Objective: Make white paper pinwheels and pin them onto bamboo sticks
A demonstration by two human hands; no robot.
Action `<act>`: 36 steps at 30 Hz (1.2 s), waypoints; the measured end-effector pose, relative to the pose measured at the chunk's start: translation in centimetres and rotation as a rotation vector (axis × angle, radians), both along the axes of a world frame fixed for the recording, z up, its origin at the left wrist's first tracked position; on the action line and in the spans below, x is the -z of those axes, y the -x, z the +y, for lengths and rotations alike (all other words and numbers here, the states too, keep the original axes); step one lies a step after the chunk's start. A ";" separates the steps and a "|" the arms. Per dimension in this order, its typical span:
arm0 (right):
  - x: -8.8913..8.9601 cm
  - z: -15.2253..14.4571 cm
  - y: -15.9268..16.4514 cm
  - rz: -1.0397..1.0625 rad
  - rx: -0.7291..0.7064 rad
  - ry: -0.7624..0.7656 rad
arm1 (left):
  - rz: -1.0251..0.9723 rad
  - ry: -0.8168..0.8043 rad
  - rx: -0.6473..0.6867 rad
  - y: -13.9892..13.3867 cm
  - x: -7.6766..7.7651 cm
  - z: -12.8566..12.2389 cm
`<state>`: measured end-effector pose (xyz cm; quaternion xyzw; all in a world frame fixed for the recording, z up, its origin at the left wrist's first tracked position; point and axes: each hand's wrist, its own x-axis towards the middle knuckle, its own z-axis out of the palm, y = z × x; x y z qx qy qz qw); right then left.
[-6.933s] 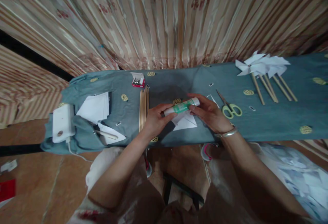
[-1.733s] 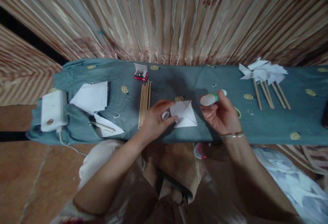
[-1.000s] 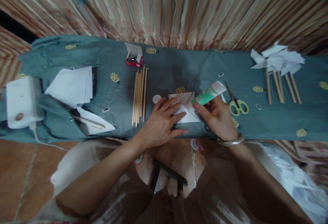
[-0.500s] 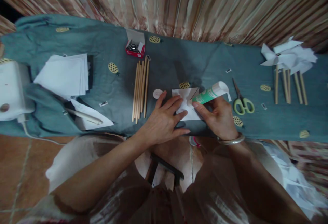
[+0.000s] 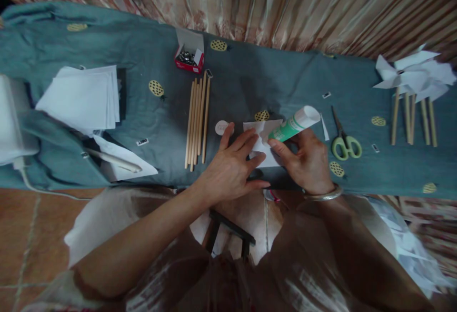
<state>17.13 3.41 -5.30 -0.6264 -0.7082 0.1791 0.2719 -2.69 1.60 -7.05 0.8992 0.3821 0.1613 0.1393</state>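
Note:
A small white square of paper [image 5: 269,160] lies near the table's front edge. My left hand [image 5: 228,171] rests on its left side, fingers spread and pressing it down. In my right hand [image 5: 309,162] is a green and white glue stick [image 5: 294,124], tilted with its lower end against the middle of the paper. The fingers under the tube are partly hidden. Beside my left fingertips sits a round white cap [image 5: 221,127]. To the right of the glue stick lie a thin paper strip [image 5: 324,126] and green-handled scissors [image 5: 344,143].
Several wooden sticks [image 5: 195,121] lie left of the paper, below an open red box [image 5: 190,60] of small metal pieces. Farther left are stacked paper sheets [image 5: 82,98], a pen [image 5: 114,160] and a white device [image 5: 16,121]. Paper pinwheels [image 5: 410,76] lie at far right.
The view has shifted slightly. The glue stick is a little lower against the paper, and its upper end now shows apart from the paper strip. Both hands keep nearly the same pose.

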 end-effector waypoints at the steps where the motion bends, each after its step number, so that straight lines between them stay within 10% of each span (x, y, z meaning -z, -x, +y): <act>1: 0.0 0.0 0.1 0.002 -0.005 0.001 | -0.001 0.011 0.000 0.0 -0.1 0.0; 36: -1.1 -0.5 -0.8 -0.106 -0.239 0.036 | -0.043 0.132 -0.027 -0.1 -1.2 0.1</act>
